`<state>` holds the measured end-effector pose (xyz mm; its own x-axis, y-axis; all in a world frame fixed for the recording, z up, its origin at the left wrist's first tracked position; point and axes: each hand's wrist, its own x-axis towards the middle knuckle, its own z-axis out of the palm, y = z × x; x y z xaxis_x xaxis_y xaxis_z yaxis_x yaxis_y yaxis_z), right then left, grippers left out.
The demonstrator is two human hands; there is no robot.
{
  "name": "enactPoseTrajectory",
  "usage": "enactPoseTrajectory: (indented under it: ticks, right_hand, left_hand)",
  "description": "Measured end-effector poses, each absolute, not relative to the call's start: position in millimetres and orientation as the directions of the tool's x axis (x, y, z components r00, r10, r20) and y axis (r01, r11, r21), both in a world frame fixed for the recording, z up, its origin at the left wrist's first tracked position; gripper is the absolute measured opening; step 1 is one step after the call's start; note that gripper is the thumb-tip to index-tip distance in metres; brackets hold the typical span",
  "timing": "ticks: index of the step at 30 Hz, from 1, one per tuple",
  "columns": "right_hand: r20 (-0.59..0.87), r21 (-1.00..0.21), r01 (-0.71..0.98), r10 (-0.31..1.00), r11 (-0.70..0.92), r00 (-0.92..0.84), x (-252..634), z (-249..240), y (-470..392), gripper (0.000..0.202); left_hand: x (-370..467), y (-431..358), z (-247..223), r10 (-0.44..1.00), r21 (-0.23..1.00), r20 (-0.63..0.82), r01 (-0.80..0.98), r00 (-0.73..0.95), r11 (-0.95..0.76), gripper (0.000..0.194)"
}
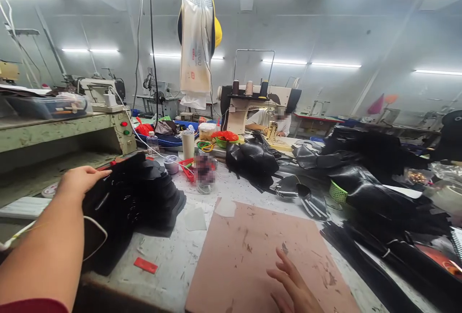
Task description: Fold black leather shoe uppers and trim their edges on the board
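At the left, my left hand pinches the upper edge of a piece in a stack of black leather pieces. The stack fans out over the table's left side, and a thin white cord passes beside it. My right hand hovers over or rests on a pinkish-brown board, fingers apart and holding nothing; whether it touches the board I cannot tell. A small pale sheet lies between stack and board. A red strip lies nearer the front edge.
Black leather parts cover the right side, around a green basket. Behind the board stand a jar with blurred contents and a pale cylinder. Farther back, a person sits behind a sewing machine. A plastic bag hangs overhead.
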<state>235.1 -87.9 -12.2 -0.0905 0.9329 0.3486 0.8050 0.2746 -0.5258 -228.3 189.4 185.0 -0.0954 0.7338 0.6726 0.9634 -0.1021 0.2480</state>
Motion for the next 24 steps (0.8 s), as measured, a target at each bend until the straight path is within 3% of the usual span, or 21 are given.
enactPoseTrajectory:
  ticks: [4,6,9,12,14,16,17,19,21,24]
  right_hand:
    - [0.339,-0.623,0.746,0.941,0.235,-0.013,240.2,-12.5,-96.9,0.026]
    - [0.322,-0.717,0.667,0.945,0.205,0.055,233.1,-10.2,-95.7,0.025]
    - [0.196,-0.902,0.421,0.961,0.098,0.196,216.4,-5.4,-89.0,0.037]
    - [0.085,-0.989,0.148,0.907,0.026,0.412,214.7,0.7,-81.1,0.049]
    - [0.111,-0.991,0.129,0.772,0.037,0.626,227.8,9.1,-75.1,0.049]
    - [0.210,-0.968,0.250,0.628,0.026,0.749,245.1,23.6,-64.2,0.043]
    - [0.277,-0.938,0.346,0.610,0.005,0.742,251.6,32.6,-55.2,0.039]
    - [0.380,-0.807,0.591,0.750,-0.017,0.541,254.2,51.4,-28.4,0.033]
    - [0.282,-0.501,0.865,0.943,-0.014,0.178,240.5,65.7,8.8,0.034]
    - [0.143,-0.378,0.915,0.985,0.139,-0.091,200.6,71.2,69.3,0.018]
  left_hand:
    - [-202.9,160.0,214.9,0.606,0.311,0.724,0.940,-0.329,0.139,0.053]
    - [-164.7,132.6,227.4,0.471,0.256,0.824,0.949,-0.314,0.185,0.045]
    - [-86.2,82.4,215.8,0.459,-0.020,0.881,0.979,0.112,-0.202,0.031]
    - [-13.6,36.4,158.2,0.235,-0.307,0.761,0.655,0.605,-0.691,0.026]
    - [17.9,13.4,106.0,0.159,-0.320,0.598,0.416,0.786,-0.851,0.027]
    - [34.3,-2.7,59.5,0.137,-0.258,0.448,0.274,0.884,-0.926,0.018]
    - [38.2,-8.3,42.4,0.149,-0.235,0.377,0.251,0.914,-0.939,0.016]
    - [41.2,-15.5,24.0,0.189,-0.194,0.257,0.242,0.948,-0.951,0.020]
    - [42.1,-18.3,23.4,0.253,-0.169,0.113,0.270,0.961,-0.948,0.026]
    - [41.5,-15.6,34.7,0.367,-0.130,-0.159,0.349,0.916,-0.928,0.027]
